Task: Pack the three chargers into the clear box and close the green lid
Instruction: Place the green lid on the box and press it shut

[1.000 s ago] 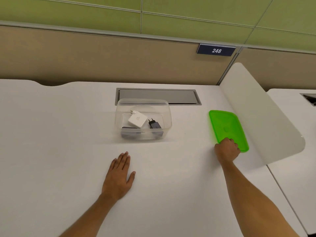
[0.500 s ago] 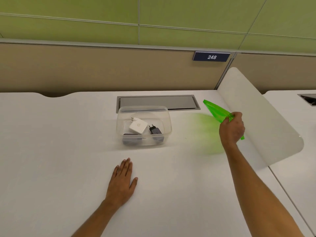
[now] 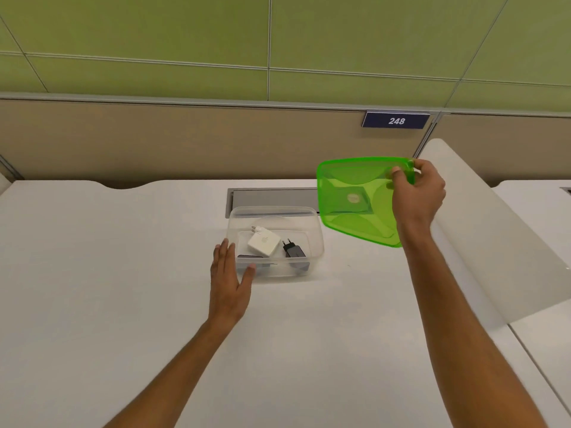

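Observation:
The clear box stands open on the white desk. Inside it lie a white charger, a black charger with its prongs up, and a dark charger at the front left, partly hidden. My left hand rests at the box's front left corner, fingers spread, thumb against the front wall. My right hand holds the green lid by its upper right corner. The lid hangs tilted in the air, just right of and above the box.
A grey cable hatch is set into the desk behind the box. A white curved divider rises at the right, close to my right arm. A beige partition with a sign reading 248 runs along the back.
My right hand lifted the green lid off the desk and carried it left toward the box. My left hand slid forward from the desk to the box's front left corner.

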{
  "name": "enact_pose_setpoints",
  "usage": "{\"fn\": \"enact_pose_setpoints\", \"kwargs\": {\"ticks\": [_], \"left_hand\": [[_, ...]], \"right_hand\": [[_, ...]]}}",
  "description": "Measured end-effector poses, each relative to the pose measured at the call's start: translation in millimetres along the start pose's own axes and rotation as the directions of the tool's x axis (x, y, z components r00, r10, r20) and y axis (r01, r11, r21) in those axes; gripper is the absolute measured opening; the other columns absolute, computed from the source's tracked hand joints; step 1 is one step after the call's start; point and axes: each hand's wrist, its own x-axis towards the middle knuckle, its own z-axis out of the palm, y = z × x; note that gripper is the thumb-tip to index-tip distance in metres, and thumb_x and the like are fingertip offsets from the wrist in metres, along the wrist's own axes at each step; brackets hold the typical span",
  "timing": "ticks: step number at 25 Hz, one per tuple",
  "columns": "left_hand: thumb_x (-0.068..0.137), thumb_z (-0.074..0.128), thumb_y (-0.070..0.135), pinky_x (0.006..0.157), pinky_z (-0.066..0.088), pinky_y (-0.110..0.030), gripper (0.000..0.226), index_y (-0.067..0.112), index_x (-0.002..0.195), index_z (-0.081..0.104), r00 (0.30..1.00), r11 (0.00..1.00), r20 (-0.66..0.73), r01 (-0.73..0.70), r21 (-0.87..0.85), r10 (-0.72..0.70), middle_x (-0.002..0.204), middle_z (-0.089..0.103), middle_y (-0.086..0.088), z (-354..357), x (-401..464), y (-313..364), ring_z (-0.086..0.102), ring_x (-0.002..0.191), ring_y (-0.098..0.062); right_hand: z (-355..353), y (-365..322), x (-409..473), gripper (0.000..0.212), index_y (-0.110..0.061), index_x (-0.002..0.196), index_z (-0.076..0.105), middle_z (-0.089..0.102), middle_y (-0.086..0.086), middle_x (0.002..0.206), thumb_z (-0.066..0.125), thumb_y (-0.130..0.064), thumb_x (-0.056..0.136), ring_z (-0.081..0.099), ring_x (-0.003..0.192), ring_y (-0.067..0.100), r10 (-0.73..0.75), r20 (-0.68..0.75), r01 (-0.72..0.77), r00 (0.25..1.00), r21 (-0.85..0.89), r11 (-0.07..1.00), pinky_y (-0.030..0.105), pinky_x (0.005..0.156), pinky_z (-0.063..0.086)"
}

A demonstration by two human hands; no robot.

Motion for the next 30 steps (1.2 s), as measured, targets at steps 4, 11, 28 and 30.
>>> {"fn": "enact_pose_setpoints", "kwargs": {"ticks": [4, 11, 28, 30], "left_hand": [[0.100, 0.042, 0.031, 0.111, 0.009, -0.020, 0.059, 0.016, 0.150, 0.015, 0.986, 0.941, 0.028, 0.167, -0.293, -0.166, 0.160, 0.012, 0.001, 0, 30, 21, 0.008, 0.145, -0.009], [0.101, 0.039, 0.034, 0.107, 0.019, -0.022, 0.051, 0.019, 0.148, 0.025, 0.938, 0.738, 0.166, 0.343, -0.582, -0.305, 0.155, 0.028, 0.004, 0, 55, 34, 0.028, 0.131, -0.003], [0.085, 0.049, 0.011, 0.072, 0.045, -0.036, 0.045, 0.016, 0.130, 0.051, 0.927, 0.930, -0.077, 0.364, -0.047, -0.367, 0.099, 0.065, -0.016, -4, 73, 17, 0.059, 0.094, -0.039], [0.084, 0.048, 0.010, 0.074, 0.047, -0.040, 0.050, 0.015, 0.134, 0.047, 0.924, 0.927, -0.089, 0.374, 0.021, -0.371, 0.102, 0.065, -0.021, -3, 72, 13, 0.059, 0.094, -0.041]], "right_hand": [[23, -13, -17, 0.014, -0.011, 0.097, 0.066, 0.073, 0.011, 0.081, 0.067, -0.009, 0.083, 0.070, 0.068, 0.023, 0.125, 0.260, -0.211, 0.958, 0.335, 0.918, 0.040, 0.072, 0.059], [60, -9, -40, 0.027, -0.016, 0.076, 0.051, 0.064, 0.013, 0.076, 0.074, -0.003, 0.077, 0.066, 0.060, 0.024, 0.325, 0.504, -0.538, 0.800, 0.362, 0.761, 0.037, 0.062, 0.055], [138, 66, -66, 0.072, -0.005, 0.148, 0.021, 0.055, 0.024, 0.131, 0.048, -0.043, 0.093, 0.053, 0.120, 0.040, 0.281, 0.575, 0.077, 0.768, -0.518, 0.852, 0.043, 0.095, 0.042], [144, 72, -70, 0.070, -0.003, 0.146, 0.023, 0.056, 0.024, 0.130, 0.047, -0.041, 0.093, 0.053, 0.120, 0.040, 0.300, 0.592, 0.074, 0.748, -0.523, 0.849, 0.042, 0.095, 0.042]]}}
